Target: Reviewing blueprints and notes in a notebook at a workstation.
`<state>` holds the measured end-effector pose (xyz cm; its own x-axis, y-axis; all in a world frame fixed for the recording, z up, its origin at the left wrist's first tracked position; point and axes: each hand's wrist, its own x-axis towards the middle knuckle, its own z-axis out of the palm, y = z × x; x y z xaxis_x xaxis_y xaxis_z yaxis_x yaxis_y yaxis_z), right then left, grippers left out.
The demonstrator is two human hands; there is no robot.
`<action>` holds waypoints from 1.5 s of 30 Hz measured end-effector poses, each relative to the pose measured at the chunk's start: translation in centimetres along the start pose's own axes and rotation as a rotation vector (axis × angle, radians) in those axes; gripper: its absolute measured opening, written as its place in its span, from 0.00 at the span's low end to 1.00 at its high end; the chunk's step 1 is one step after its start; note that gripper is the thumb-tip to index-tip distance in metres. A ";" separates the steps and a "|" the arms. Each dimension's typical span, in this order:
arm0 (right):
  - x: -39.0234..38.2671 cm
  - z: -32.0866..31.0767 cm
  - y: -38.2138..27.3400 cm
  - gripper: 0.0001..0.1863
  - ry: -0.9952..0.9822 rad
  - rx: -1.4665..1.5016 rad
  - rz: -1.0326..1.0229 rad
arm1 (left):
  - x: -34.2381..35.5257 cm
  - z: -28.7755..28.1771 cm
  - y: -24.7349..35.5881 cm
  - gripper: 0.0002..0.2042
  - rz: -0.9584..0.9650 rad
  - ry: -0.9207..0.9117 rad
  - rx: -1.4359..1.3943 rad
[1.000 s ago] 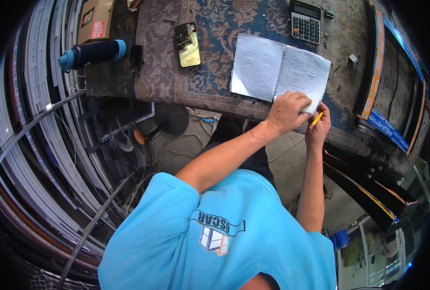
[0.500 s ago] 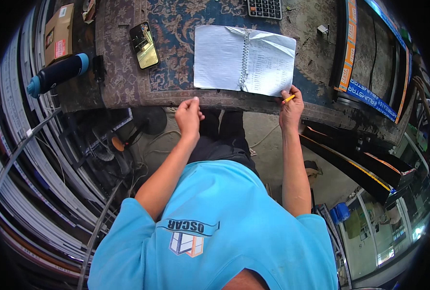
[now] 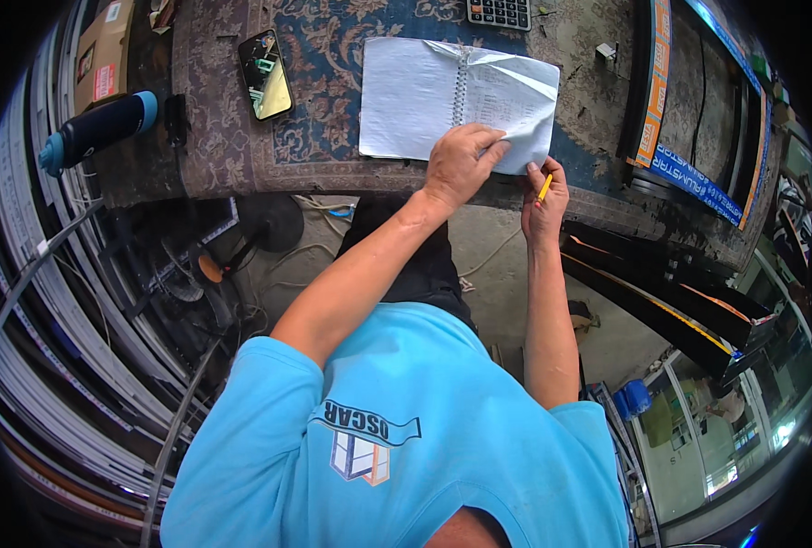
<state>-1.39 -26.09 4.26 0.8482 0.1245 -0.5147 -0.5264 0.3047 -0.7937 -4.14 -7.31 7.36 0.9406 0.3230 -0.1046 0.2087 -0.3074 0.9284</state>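
Note:
A spiral notebook (image 3: 408, 100) lies open near the table's front edge, with writing on its right page and creases across that page's upper part. My left hand (image 3: 463, 163) reaches over the notebook's lower edge, its fingers resting on the right page and the thumb a little apart from them. At the notebook's lower right corner is my right hand (image 3: 544, 203), its fingertips touching the paper. It holds a short yellow pencil (image 3: 544, 187) between the fingers.
A patterned cloth (image 3: 324, 146) covers the table. On it lie a phone (image 3: 266, 78), a calculator (image 3: 500, 13) and a dark blue bottle (image 3: 100, 132) beside a cardboard box (image 3: 104, 55). Taped metal frames (image 3: 657, 82) stand at the right; long profiles (image 3: 68, 347) fill the left side.
My left hand has moved up and right from in front of the table onto the right page. The right hand stays at the notebook's corner with the pencil, now tilted more steeply.

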 end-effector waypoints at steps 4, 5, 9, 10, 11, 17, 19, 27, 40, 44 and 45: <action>0.2 0.1 0.3 0.12 0.056 -0.004 0.002 | -0.4 -1.0 -1.6 0.14 -0.124 -0.057 -0.293; 0.3 -0.2 0.6 0.12 0.077 -0.026 -0.001 | -0.4 -1.5 -1.9 0.15 -0.143 -0.063 -0.370; 0.4 -0.1 0.9 0.12 0.071 0.005 -0.042 | -0.7 -3.7 -4.4 0.15 -0.517 -0.046 -0.707; 0.4 -0.1 0.9 0.12 0.073 0.004 -0.043 | -1.0 -3.9 -4.7 0.15 -0.518 -0.048 -0.709; 0.4 -0.5 1.1 0.12 0.069 -0.004 -0.048 | -1.4 -4.1 -4.4 0.15 -0.568 0.043 -0.810; 0.5 -0.8 1.1 0.15 0.051 -0.037 -0.017 | -4.8 -6.7 -5.0 0.17 -0.733 0.397 -0.969; 0.5 -0.5 0.7 0.15 0.064 -0.044 0.021 | -6.5 -7.6 -6.1 0.17 -0.822 0.424 -1.021; 0.2 -0.3 -0.1 0.14 0.131 -0.074 0.059 | -8.7 -6.6 -2.1 0.10 -0.344 0.060 -0.265; 1.0 -0.4 -1.1 0.13 0.171 -0.499 -0.150 | 4.1 -6.3 -5.9 0.24 0.451 -0.245 0.646; 1.5 -0.4 -0.8 0.14 0.137 -0.623 -0.224 | 3.4 -6.4 -8.0 0.28 0.454 -0.284 0.719; 1.5 -0.4 -0.7 0.14 0.136 -0.627 -0.216 | 3.4 -6.3 -8.2 0.28 0.454 -0.289 0.720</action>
<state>0.22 -26.48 3.89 0.9448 -0.0101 -0.3275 -0.3152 -0.3010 -0.9000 -4.33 1.99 1.63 0.9838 -0.1742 0.0426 -0.1739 -0.8685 0.4642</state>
